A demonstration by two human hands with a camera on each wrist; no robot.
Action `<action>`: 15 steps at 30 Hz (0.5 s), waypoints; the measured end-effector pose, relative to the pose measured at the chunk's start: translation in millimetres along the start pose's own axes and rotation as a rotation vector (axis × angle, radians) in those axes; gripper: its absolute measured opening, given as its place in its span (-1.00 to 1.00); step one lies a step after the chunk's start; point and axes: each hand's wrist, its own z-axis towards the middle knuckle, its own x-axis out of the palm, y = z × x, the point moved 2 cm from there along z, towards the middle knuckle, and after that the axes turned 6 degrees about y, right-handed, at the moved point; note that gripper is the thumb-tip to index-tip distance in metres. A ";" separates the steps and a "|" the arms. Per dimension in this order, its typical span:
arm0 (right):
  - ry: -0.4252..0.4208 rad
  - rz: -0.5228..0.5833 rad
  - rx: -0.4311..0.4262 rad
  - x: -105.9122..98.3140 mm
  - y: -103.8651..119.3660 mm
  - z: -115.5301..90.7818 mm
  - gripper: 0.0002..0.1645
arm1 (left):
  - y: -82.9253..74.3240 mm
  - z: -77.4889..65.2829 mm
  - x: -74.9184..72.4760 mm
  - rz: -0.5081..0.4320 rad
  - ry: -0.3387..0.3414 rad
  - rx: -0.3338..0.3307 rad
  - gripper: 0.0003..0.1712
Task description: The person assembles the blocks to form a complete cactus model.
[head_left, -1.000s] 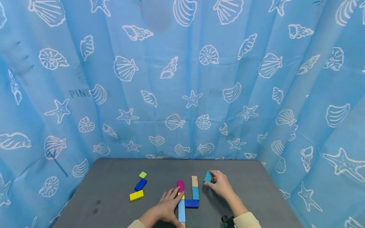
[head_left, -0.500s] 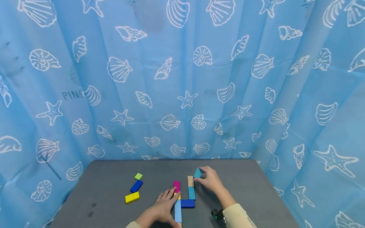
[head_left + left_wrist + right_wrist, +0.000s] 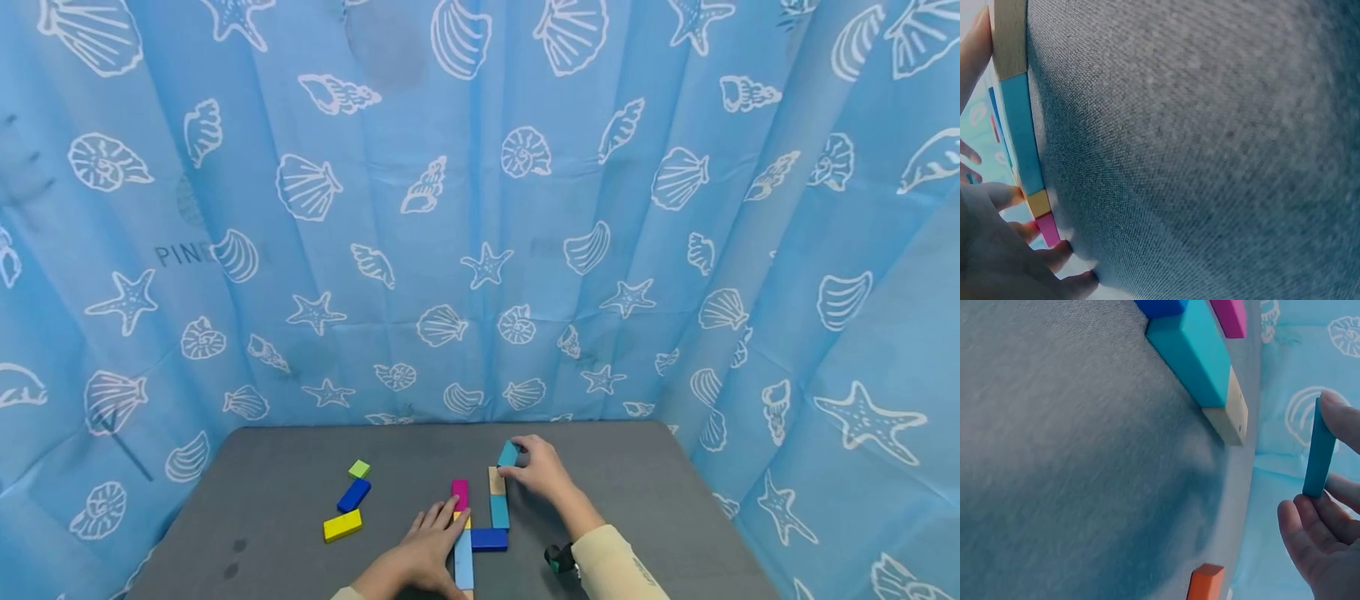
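Note:
My right hand pinches a teal block between thumb and fingers, just beyond the far end of a plain wooden block. In the right wrist view the held block shows as a narrow teal bar. Behind the wooden block comes another teal block, then a dark blue block lying crosswise. My left hand rests with spread fingers along a row: a magenta block, a small yellow block, a light blue block and a wooden block.
At the left of the grey table lie a lime green block, a blue block and a yellow block. An orange block is beside the right hand. A patterned blue curtain hangs behind the table.
My right hand has carried the teal block leftward, away from the orange block, to the far end of the wooden block. My left hand stays on its row; the head view has shifted slightly.

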 end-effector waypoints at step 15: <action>0.110 0.036 -0.015 21.6 23.1 31.8 -0.24 | 0.8 0.1 -1.3 -0.011 0.027 -0.024 0.35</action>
